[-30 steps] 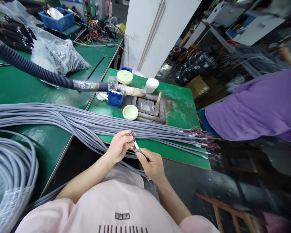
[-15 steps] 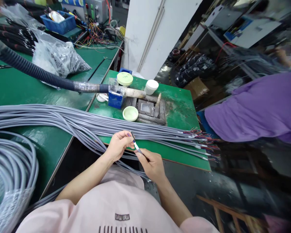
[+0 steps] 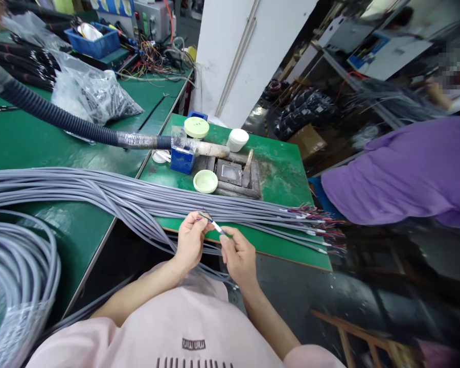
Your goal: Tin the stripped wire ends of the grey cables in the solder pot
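Coiled cable (image 3: 23, 255) at far left, near side of the grey bundle (image 3: 168, 197); beyond the bundle a ribbed hose (image 3: 67, 122) cuts across to a blue box (image 3: 182, 160). Past that, still beyond the bundle: pale green dish (image 3: 206, 182), grimy metal block (image 3: 232, 173), white jar (image 3: 237, 140). So the bundle lies between me and them! A purple-clad co-worker (image 3: 398, 174) stands off its right end.

And my cable (image 3: 217, 226), at the bundle's near edge: left hand (image 3: 192, 237) pinching thin splayed wires, white band showing, right hand (image 3: 239, 255) clamped on grey sheath.

Upside-down "MIN MIN" on dark patch (image 3: 193, 344) of pink shirt (image 3: 168, 314)
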Tool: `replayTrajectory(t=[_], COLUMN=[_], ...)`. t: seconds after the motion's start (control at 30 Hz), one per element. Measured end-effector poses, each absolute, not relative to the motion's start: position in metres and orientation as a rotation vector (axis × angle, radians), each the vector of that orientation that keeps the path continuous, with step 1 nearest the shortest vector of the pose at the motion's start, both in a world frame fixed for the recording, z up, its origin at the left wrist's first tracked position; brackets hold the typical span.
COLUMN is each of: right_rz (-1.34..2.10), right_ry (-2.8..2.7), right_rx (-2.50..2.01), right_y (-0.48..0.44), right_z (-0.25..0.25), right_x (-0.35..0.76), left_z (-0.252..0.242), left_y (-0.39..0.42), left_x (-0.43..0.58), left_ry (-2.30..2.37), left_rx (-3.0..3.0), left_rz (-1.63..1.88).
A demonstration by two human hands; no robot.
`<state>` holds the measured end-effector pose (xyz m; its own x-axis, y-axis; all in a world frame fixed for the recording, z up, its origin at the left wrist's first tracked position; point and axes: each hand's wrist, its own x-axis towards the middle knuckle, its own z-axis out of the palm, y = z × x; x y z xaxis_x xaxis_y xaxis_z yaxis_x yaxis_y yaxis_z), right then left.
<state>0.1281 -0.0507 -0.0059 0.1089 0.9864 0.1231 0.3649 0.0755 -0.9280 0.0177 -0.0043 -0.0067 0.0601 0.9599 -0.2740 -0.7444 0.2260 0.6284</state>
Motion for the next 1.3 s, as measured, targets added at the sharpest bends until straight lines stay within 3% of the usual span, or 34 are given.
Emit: replayTrajectory(t=[0.5, 1.3], right_rz=[0.44, 0.53], right_ry=[-1.996, -1.912], right_rx=[-1.245, -1.268], right_y=[-0.036, -0.041], right_z=[0.005, 0.0], right_x=[0.134, 0.136], left_z=[-0.006, -0.003], left_y=[0.006, 0.013], left_x=[0.006, -0.001], left_ry=[0.708, 0.668], left_rx=[0.321, 0.34], left_rz=[1.264, 1.137])
